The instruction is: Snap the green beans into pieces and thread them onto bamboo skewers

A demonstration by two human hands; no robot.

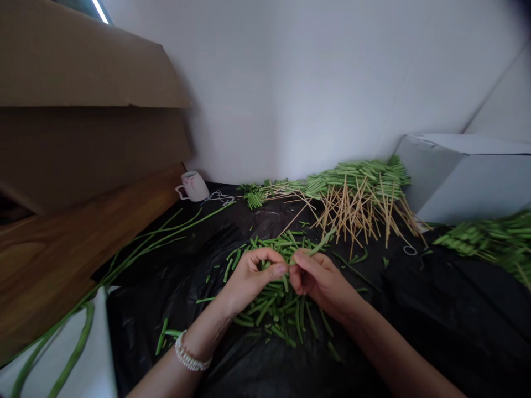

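Over a loose pile of cut green stems [265, 307], both hands meet at the centre of the head view. My right hand [317, 276] pinches a green stem piece [323, 241] that slants up to the right past the fingers. Close beside it, my left hand [257, 273], with a beaded bracelet at the wrist, has thumb and forefinger pressed together near the stem's lower end. Whatever lies between those left fingertips is too small to make out. The pile rests on black plastic sheeting [249, 376].
Behind are skewered green bundles [357, 177] with wooden sticks [346, 213] pointing forward. A mug [193, 187] and long stems [145, 249] are at left, below a cardboard box [91, 132]. At right are a white box [468, 177] and more green bundles [493, 237].
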